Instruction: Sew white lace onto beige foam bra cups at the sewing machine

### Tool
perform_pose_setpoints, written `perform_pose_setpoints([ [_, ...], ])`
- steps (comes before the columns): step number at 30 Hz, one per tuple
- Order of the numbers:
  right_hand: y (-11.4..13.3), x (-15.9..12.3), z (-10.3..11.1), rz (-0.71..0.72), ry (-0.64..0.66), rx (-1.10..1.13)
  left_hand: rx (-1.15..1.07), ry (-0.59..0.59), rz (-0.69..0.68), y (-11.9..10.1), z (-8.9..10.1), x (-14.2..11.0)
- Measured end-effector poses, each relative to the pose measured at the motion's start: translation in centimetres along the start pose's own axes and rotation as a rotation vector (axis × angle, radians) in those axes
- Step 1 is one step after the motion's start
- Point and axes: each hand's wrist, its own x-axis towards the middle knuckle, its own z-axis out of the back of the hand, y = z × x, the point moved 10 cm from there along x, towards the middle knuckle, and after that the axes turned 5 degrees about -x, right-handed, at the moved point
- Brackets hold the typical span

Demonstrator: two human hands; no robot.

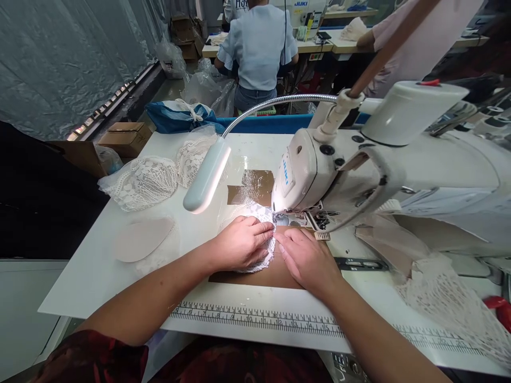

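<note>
A white lace piece (pixel 260 264) with a curved, scalloped edge lies on the brown plate under the needle area of a white sewing machine (pixel 297 173). My left hand (pixel 241 243) rests on top of the lace, its fingers lying flat and pointing towards the needle. At the lace's right edge is my right hand (pixel 305 258), with thumb and index fingertip close together on the edge, just in front of the presser foot. The fingers of both hands nearly meet there. Part of the lace is hidden beneath my left hand.
A lamp (pixel 207 175) on a bendable arm hangs left of the needle. Lace cups (pixel 143 183) and a smooth beige cup (pixel 143 239) lie on the left. More lace (pixel 451 298) sits right. A printed ruler (pixel 255 319) follows the front edge. A person (pixel 259 50) sits ahead.
</note>
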Motion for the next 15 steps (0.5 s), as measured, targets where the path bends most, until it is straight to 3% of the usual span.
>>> perform_pose_setpoints([
  [7,-0.04,0.29,-0.17,-0.022,-0.016,-0.073,0.033,0.003,0.01,0.42,-0.31,0.34],
  [15,0.03,0.53,0.13,-0.051,-0.032,-0.108,0.077,-0.08,-0.015,0.66,-0.03,0.72],
])
